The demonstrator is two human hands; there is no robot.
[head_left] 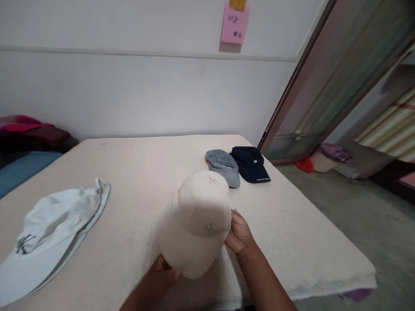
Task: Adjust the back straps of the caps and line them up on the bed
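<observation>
A cream cap (204, 203) is held up over the pale bed-like surface, its brim toward me. My left hand (164, 273) grips the brim's edge at the lower left, with the thumb on top. At the cap's right side, my right hand (239, 232) holds the crown's edge, some fingers hidden behind it. Beyond it lie a grey cap (222, 165) and a navy cap (250, 164), side by side and touching. A white cap (61, 218) with a dark logo rests on its side at the left.
The pale covered surface (136, 172) meets a white wall at the back. Dark red and blue fabric (32, 166) lies at the far left. A pink note (235, 23) hangs on the wall. To the right are a door frame and the floor.
</observation>
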